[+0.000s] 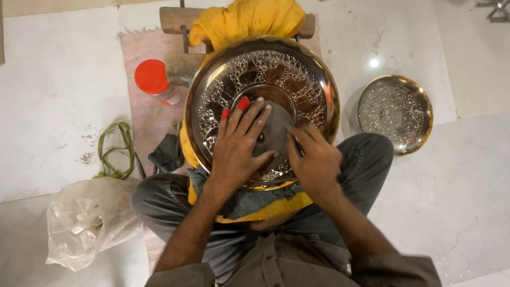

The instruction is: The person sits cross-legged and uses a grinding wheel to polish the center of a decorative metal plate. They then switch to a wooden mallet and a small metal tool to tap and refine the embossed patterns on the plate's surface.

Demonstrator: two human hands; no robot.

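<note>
Floor: pale marble tiles (467,212) filled the frame, speckled with dust at the left.
Mat: a pinkish woven mat (139,106) lay under the person, running from the top centre down the left of the lap.
Big tray: a large round metal tray (264,69) with raised patterning and a golden rim sat in the centre of the frame, propped on the person's lap over yellow cloth (247,18).
Bag: a crumpled clear plastic bag (85,220) lay at the lower left.
Small tray: a smaller round patterned tray (394,112) lay flat on the floor at the right, well apart from the big one.
Left hand: the left hand (239,146) lay spread flat, fingers open, pressed on the middle of the big tray; two fingertips were red.
Right hand: the right hand (313,159) was curled on the tray just beside the left, pinching a thin tool too small to make out.
Cord: a green looped cord (114,151) lay at the left.
Jar: a jar with an orange lid (151,77) stood at the upper left of the tray.
</note>
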